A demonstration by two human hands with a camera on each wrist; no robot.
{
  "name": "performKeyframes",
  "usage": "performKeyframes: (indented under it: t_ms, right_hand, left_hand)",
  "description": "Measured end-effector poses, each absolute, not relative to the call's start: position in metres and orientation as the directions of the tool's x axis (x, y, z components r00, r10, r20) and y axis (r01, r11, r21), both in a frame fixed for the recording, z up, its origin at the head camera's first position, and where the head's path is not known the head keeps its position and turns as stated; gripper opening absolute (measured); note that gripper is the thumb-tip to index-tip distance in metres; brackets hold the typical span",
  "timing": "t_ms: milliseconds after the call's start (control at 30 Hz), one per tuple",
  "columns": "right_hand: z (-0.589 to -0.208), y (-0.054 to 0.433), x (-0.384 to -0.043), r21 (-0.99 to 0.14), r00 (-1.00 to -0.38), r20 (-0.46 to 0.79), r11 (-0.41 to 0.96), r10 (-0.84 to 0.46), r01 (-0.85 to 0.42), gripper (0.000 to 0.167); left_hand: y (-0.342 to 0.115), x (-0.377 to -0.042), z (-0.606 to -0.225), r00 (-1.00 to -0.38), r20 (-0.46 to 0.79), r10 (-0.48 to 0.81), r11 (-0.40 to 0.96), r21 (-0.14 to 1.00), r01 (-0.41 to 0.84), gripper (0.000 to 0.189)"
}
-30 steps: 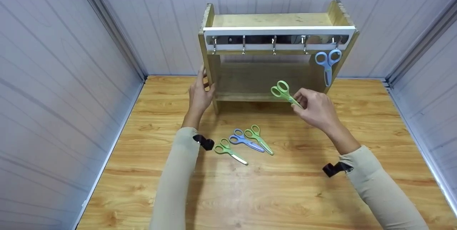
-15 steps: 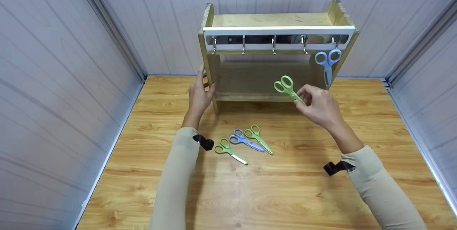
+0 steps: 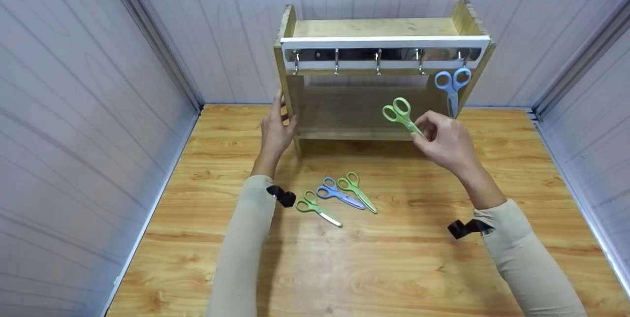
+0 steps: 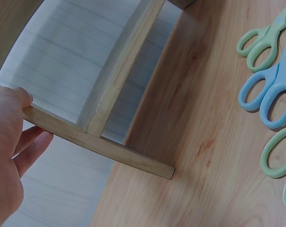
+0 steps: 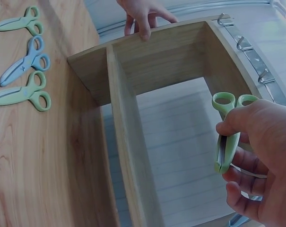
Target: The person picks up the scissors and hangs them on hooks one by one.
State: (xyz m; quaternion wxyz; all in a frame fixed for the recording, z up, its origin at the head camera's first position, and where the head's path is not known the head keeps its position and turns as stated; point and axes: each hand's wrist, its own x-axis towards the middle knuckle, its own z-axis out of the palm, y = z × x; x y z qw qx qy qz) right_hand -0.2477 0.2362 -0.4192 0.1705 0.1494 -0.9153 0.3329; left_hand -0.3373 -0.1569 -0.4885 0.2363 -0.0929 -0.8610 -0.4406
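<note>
My right hand point(image 3: 449, 141) pinches a pair of green scissors point(image 3: 402, 114) by the blades. Its handle loops point up and left, in front of the shelf's opening and below the hooks. My left hand point(image 3: 276, 129) grips the left side panel of the wooden shelf point(image 3: 290, 105); in the left wrist view the thumb and fingers point(image 4: 35, 147) lie on either side of the panel's edge. Blue scissors point(image 3: 453, 91) hang by a loop from the rightmost hook of the metal hook rail point(image 3: 357, 55).
On the wooden table point(image 3: 393, 263), in front of the shelf, lie green scissors point(image 3: 315, 207), blue scissors point(image 3: 339, 194) and another green pair point(image 3: 357, 191). Several bare hooks point(image 3: 378, 63) line the rail. Pale panel walls point(image 3: 236, 36) enclose the table at the back and sides.
My right hand has moved up and slightly right with the green scissors, bringing their loops closer to the hooks. The left hand keeps its place on the shelf.
</note>
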Motion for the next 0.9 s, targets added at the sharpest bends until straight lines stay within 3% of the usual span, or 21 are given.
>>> performKeyframes:
  t_ms: [900]
  right_hand:
    - [-0.395,0.243,-0.251,-0.578,-0.888,0.445,0.722,-0.112,-0.381,0.014]
  left_hand:
    - [-0.157,-0.338,-0.489,-0.881,0.470,-0.056,0.589,0.728,0.351,0.076]
